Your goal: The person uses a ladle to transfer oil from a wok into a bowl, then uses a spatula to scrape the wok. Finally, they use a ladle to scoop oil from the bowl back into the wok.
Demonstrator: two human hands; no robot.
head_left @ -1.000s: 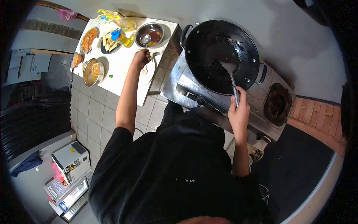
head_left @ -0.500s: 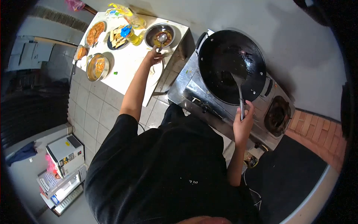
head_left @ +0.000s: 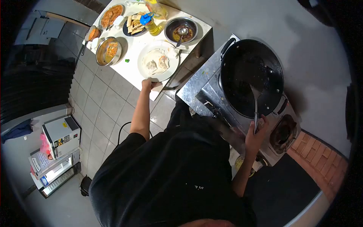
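Note:
My right hand (head_left: 258,130) is wrapped around the handle of a metal spatula (head_left: 256,104). The spatula's blade rests inside a large black wok (head_left: 242,72), whose dark bottom has a wet shine. At the near rim of a white plate (head_left: 171,72), my left hand (head_left: 148,84) grips the edge; part of its fingers is hidden. On that plate lie pale folded wraps (head_left: 151,67) with browned patches. Just beyond the plate, a ladle (head_left: 182,32) rests in a metal bowl (head_left: 170,27) of oily reddish sauce. A fork (head_left: 184,51) lies by the plate's right side.
On the white table (head_left: 126,73) stand an oil bottle with a blue lid (head_left: 151,27), a dark plate of pale strips (head_left: 135,25), a plate of orange food (head_left: 112,16) and a steel pot (head_left: 99,56). The wok sits on a steel stove (head_left: 196,85) with a second burner (head_left: 283,134).
My left hand has let go of the ladle in the sauce bowl and come back to the plate's near rim. My right hand keeps the spatula in the wok. The view has shifted.

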